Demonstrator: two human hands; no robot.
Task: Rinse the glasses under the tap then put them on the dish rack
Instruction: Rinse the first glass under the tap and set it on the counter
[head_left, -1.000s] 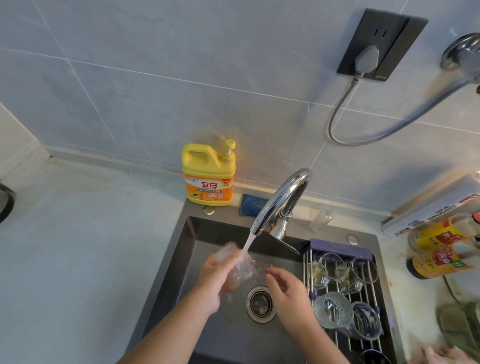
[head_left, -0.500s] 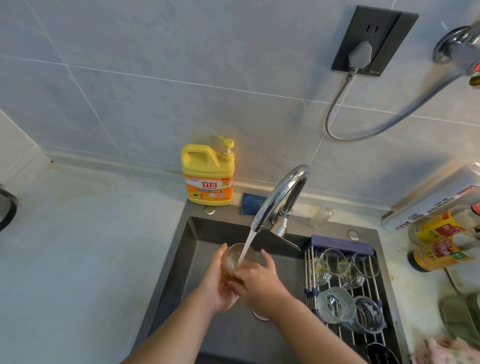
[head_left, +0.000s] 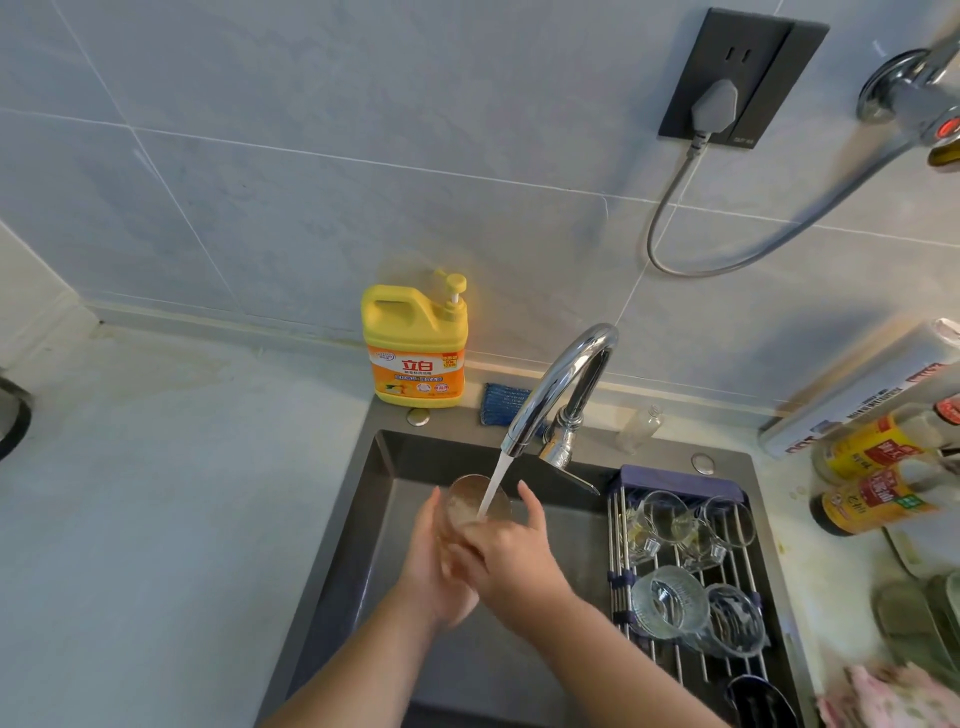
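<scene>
Gripping a glass (head_left: 475, 501) in my left hand (head_left: 434, 569) and right hand (head_left: 514, 558) under the tap (head_left: 558, 384), I see other glasses (head_left: 670, 600) on the rack (head_left: 680, 477), this one not yet.

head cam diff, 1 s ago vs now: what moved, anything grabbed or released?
The right hand moved left from above the drain and took hold of the glass, which the left hand already held; both now grip it. The glass went from tilted to mouth-up under the stream. Unchanged: tap running, rinsed glasses on the dish rack, detergent bottle.
</scene>
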